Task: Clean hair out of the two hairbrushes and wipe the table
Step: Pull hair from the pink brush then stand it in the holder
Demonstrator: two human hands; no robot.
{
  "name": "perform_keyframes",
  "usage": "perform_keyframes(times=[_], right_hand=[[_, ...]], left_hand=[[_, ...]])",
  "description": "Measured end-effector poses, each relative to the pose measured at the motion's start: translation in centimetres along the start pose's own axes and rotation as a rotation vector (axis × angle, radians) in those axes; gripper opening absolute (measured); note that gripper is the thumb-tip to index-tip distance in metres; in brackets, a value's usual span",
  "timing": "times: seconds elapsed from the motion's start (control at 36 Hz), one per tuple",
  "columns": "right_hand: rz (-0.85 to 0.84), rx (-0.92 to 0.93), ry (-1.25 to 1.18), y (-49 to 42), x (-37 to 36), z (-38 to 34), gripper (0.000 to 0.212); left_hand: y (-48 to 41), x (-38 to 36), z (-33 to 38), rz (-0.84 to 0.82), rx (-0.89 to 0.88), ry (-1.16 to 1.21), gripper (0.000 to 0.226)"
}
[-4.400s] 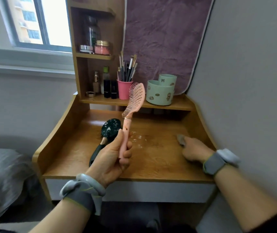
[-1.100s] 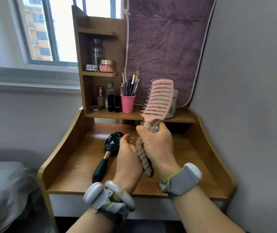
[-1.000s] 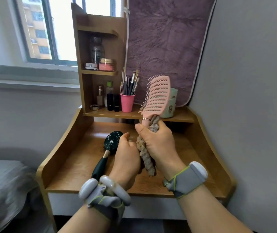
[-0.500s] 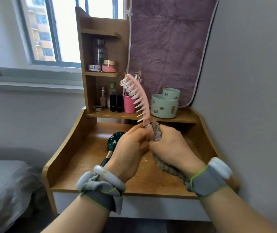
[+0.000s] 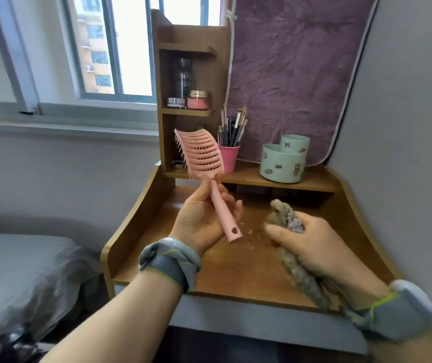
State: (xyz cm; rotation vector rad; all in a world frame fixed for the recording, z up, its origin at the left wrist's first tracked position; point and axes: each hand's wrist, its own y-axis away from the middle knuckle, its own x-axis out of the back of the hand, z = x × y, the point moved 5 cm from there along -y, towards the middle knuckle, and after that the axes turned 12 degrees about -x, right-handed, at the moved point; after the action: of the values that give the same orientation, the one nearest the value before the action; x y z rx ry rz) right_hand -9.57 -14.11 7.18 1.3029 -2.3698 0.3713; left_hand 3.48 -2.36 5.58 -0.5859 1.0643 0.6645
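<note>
One hairbrush [image 5: 204,154] in left grip [image 5: 201,218], head up

Left hand [image 5: 204,218] mid-frame grips pink vented plastic hairbrush [image 5: 204,156] by the handle, head tilted toward 11 o'clock, bristles facing left. Right hand [image 5: 306,242], at 4 o'clock of it, clutches wadded grey-brown fuzzy cloth [image 5: 284,214], apart from the brush. Both above wooden dressing table [image 5: 236,273]; white flecks [image 5: 247,232] on top between hands. Pink cup of makeup brushes [image 5: 228,157] and mint-green plastic organiser [image 5: 283,163] on rear shelf, 12 to 1 o'clock.
</note>
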Motion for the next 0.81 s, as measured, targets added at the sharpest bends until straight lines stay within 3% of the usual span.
perform_keyframes(times=[0.11, 0.19, 0.28, 0.42, 0.5, 0.64, 0.81], right_hand=[[0.171, -0.005, -0.13, -0.7, 1.9, -0.6, 0.033], [0.19, 0.1, -0.101, -0.5, 1.9, -1.7, 0.021], [0.148, 0.261, 0.033, 0.6, 0.1, -3.1, 0.009], [0.26, 0.648, 0.597, 2.5, -3.3, -3.7, 0.026], [0.356, 0.623, 0.639, 2.0, -2.3, -3.7, 0.026], [0.588, 0.645, 0.609, 1.7, 1.3, -5.5, 0.029], [0.45, 0.807, 0.809, 1.4, -1.0, -6.2, 0.019]], left_hand=[[0.1, 0.0, -0.6, 0.036, 0.044, -0.042, 0.037], [0.5, -0.2, -1.3, 0.07, 0.053, -0.101, 0.04], [1.1, -0.7, -2.8, 0.028, 0.122, -0.153, 0.042], [1.9, -1.1, -4.5, -0.084, 0.23, -0.212, 0.043], [2.0, -0.1, -4.1, -0.023, 0.173, -0.338, 0.039], [1.9, 1.2, -3.0, 0.114, 0.014, -0.748, 0.035], [2.6, 0.7, -3.6, 0.04, 0.0, -0.901, 0.036]])
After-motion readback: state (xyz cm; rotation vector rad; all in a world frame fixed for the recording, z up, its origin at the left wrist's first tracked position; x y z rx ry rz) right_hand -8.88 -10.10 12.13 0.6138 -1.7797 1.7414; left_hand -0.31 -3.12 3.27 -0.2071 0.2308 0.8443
